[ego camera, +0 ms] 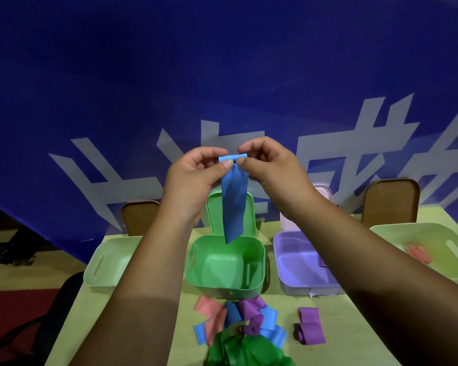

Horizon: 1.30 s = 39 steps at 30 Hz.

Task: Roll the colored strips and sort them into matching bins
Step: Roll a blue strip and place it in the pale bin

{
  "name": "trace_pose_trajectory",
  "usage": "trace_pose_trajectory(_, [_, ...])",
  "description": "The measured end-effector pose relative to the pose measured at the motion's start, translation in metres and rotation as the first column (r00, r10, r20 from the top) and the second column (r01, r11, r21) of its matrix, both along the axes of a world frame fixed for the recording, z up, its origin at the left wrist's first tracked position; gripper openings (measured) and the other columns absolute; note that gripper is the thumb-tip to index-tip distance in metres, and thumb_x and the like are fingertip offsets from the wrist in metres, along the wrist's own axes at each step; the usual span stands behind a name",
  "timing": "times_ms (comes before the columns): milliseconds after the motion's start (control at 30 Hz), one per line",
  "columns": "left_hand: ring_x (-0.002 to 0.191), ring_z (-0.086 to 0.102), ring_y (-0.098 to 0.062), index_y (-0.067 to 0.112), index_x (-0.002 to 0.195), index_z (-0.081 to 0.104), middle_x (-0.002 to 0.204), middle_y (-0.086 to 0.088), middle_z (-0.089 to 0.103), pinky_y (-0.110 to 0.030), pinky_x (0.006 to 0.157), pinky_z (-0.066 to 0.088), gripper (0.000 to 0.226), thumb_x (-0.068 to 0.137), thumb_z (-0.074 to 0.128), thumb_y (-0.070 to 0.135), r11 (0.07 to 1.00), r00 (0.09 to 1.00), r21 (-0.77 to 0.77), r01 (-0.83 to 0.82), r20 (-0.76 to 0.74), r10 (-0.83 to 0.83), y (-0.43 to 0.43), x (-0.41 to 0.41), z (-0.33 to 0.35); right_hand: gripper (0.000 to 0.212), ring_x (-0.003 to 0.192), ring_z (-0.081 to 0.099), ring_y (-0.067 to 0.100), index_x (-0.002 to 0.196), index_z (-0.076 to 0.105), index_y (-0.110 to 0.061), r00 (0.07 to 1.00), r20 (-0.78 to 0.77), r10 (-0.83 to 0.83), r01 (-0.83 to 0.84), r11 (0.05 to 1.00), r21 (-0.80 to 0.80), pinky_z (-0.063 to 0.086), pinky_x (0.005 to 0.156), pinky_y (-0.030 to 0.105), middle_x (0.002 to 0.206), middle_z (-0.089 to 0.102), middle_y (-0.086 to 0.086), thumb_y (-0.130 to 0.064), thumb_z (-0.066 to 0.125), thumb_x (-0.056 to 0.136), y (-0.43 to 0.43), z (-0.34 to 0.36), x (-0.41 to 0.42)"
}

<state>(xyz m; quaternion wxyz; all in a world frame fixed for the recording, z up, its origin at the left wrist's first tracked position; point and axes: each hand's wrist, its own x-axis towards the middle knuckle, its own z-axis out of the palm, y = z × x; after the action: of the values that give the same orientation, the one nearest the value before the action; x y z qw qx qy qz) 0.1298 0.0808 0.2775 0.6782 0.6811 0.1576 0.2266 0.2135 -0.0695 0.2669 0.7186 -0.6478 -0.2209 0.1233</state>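
A blue strip (234,204) hangs in the air above the green bin (201,278), its top end folded over into the start of a roll. My left hand (193,178) and my right hand (273,170) both pinch that top end between thumb and fingers. A pile of loose strips (238,328) in pink, blue, purple and dark green lies on the table near me. Two purple strips (310,326) lie apart to its right. The purple bin (294,276) holds one purple piece, and a pink roll (418,253) lies in the pale bin at far right (450,231).
A pale green bin (101,262) stands at the left. Green (212,212) and lilac (325,191) lids lean upright behind their bins, and two brown lids (391,202) stand behind the outer bins. A blue banner hangs behind the yellow-green table (354,339).
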Motion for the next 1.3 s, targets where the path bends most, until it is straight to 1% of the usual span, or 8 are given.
trace_pose_trajectory(100, [0.084, 0.075, -0.014, 0.010, 0.109, 0.078, 0.089, -0.004, 0.077, -0.024, 0.077, 0.060, 0.021, 0.093, 0.079, -0.002, 1.000, 1.000, 0.019, -0.006, 0.008, 0.006, -0.002, 0.000, 0.002, 0.010, 0.088, 0.070, 0.016, 0.099, 0.077, -0.022, 1.000, 0.003, -0.004, 0.004, 1.000, -0.008, 0.062, 0.088, 0.043, 0.094, 0.076, 0.006, -0.031, 0.078, 0.096, 0.000, 0.001, 0.001])
trace_pose_trajectory(267, [0.090, 0.074, -0.013, 0.015, 0.107, 0.079, 0.094, -0.001, 0.078, -0.024, 0.081, 0.059, 0.023, 0.091, 0.081, -0.002, 0.998, 1.000, 0.058, 0.002, -0.007, -0.002, -0.001, 0.001, 0.001, 0.003, 0.081, 0.065, 0.012, 0.099, 0.077, -0.023, 0.997, 0.071, -0.041, 0.047, 0.995, -0.089, 0.062, 0.087, 0.047, 0.097, 0.075, 0.013, -0.024, 0.075, 0.100, -0.002, 0.003, 0.003])
trace_pose_trajectory(433, [0.095, 0.074, -0.016, 0.013, 0.115, 0.076, 0.098, -0.002, 0.078, -0.033, 0.088, 0.059, 0.028, 0.091, 0.080, -0.001, 0.999, 0.999, -0.010, 0.032, -0.008, -0.032, -0.003, 0.004, 0.003, 0.004, 0.077, 0.065, 0.001, 0.100, 0.076, -0.023, 0.995, 0.074, -0.062, 0.067, 0.996, -0.064, 0.057, 0.071, 0.024, 0.083, 0.073, -0.007, -0.019, 0.077, 0.098, -0.003, 0.002, 0.004])
trace_pose_trajectory(533, [0.109, 0.077, -0.034, 0.010, 0.115, 0.077, 0.109, -0.015, 0.080, -0.046, 0.102, 0.061, 0.023, 0.092, 0.082, 0.009, 0.997, 0.999, -0.070, 0.039, -0.012, -0.040, -0.004, 0.004, 0.003, 0.006, 0.078, 0.068, -0.001, 0.100, 0.076, -0.022, 0.997, 0.044, -0.065, 0.067, 0.997, -0.043, 0.054, 0.070, 0.018, 0.083, 0.074, -0.012, -0.017, 0.078, 0.098, -0.004, 0.000, 0.006])
trace_pose_trajectory(800, [0.100, 0.077, -0.028, 0.009, 0.113, 0.077, 0.109, -0.019, 0.080, -0.043, 0.095, 0.064, 0.017, 0.096, 0.077, 0.002, 0.998, 0.998, -0.054, 0.029, -0.046, -0.032, -0.010, 0.004, 0.002, 0.016, 0.082, 0.067, 0.010, 0.106, 0.076, -0.017, 0.999, -0.030, -0.011, 0.011, 1.000, 0.013, 0.056, 0.082, 0.031, 0.085, 0.071, -0.003, -0.009, 0.079, 0.093, -0.008, -0.003, 0.011])
trace_pose_trajectory(933, [0.098, 0.077, -0.026, 0.011, 0.112, 0.078, 0.109, -0.020, 0.080, -0.039, 0.091, 0.064, 0.020, 0.095, 0.078, 0.002, 1.000, 0.999, -0.001, 0.005, -0.045, -0.005, -0.011, 0.005, 0.002, 0.019, 0.104, 0.076, 0.027, 0.100, 0.080, -0.026, 0.998, -0.061, 0.017, -0.017, 1.000, 0.000, 0.063, 0.095, 0.047, 0.103, 0.079, 0.007, -0.039, 0.082, 0.086, -0.005, -0.006, 0.011])
trace_pose_trajectory(1200, [0.092, 0.073, -0.013, 0.011, 0.117, 0.078, 0.094, 0.000, 0.076, -0.027, 0.086, 0.059, 0.027, 0.094, 0.077, -0.002, 1.000, 0.999, -0.016, 0.025, -0.034, -0.025, -0.011, 0.005, 0.003, 0.005, 0.073, 0.060, 0.010, 0.104, 0.078, -0.022, 0.999, 0.016, -0.042, 0.043, 0.998, -0.055, 0.053, 0.076, 0.034, 0.080, 0.069, -0.005, -0.022, 0.076, 0.099, -0.008, -0.007, 0.010])
trace_pose_trajectory(1300, [0.102, 0.076, -0.022, 0.007, 0.119, 0.076, 0.107, -0.010, 0.079, -0.034, 0.095, 0.062, 0.023, 0.097, 0.077, 0.004, 0.998, 0.999, -0.054, 0.017, -0.031, -0.019, -0.013, 0.005, 0.003, 0.008, 0.075, 0.061, 0.011, 0.106, 0.078, -0.025, 0.998, 0.032, -0.057, 0.059, 0.997, -0.059, 0.054, 0.076, 0.038, 0.080, 0.067, -0.003, -0.021, 0.076, 0.099, -0.008, -0.007, 0.009])
